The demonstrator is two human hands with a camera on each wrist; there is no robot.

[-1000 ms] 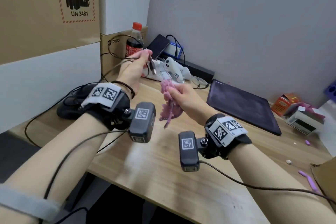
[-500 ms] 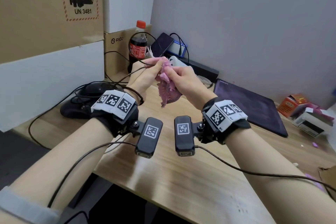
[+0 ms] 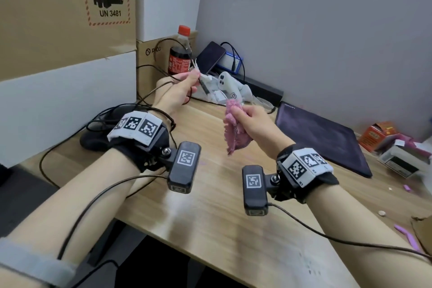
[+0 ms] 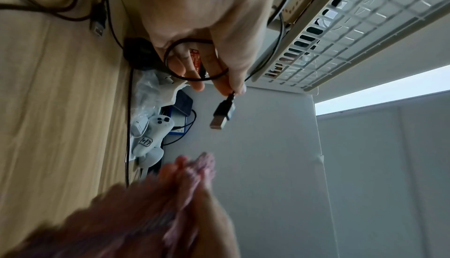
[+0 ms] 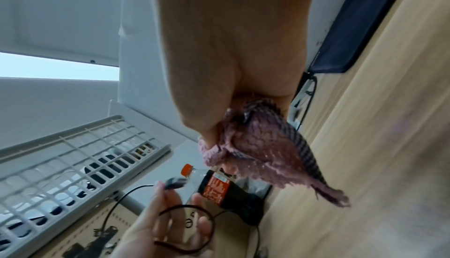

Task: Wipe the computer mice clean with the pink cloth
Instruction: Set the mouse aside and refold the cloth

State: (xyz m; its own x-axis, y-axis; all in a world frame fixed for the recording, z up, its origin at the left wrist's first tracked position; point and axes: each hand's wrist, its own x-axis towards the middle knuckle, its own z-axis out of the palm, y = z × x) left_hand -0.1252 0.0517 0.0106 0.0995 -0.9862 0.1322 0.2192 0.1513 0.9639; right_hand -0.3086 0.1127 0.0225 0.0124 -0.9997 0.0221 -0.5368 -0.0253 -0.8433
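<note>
Left hand (image 3: 174,92): raised over the bench (image 3: 210,217), pinching a black cable (image 4: 194,77) just behind its USB plug (image 4: 221,116); plug dangles free.
Right hand (image 3: 253,121): fist closed round the pink cloth (image 3: 233,133), bunched, tail hanging down.
Gap: plug and cloth apart.
Black mouse (image 3: 98,138): on bench, far left, beneath the left wrist.
</note>
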